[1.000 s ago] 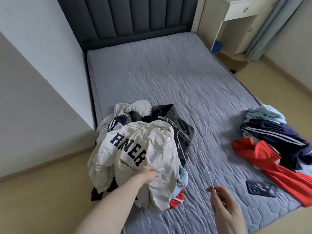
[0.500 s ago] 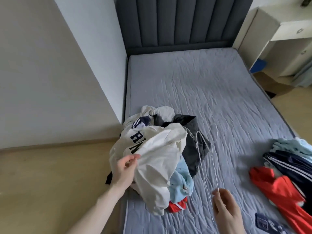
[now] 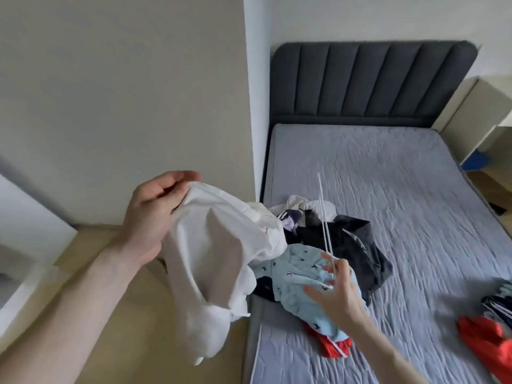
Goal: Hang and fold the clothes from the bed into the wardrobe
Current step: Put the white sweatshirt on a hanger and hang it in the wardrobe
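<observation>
In the head view, the left hand (image 3: pixel 155 214) gripped a white garment (image 3: pixel 219 256), lifted beside the bed (image 3: pixel 388 189). The right hand (image 3: pixel 336 295) pinched thin white hangers (image 3: pixel 322 217) above the pile (image 3: pixel 332 245) at the mattress's near corner.

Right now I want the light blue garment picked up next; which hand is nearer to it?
Right. The right hand, holding the wire hanger, hovers directly over the light blue garment; the left hand grips the white garment off to its left.
</observation>
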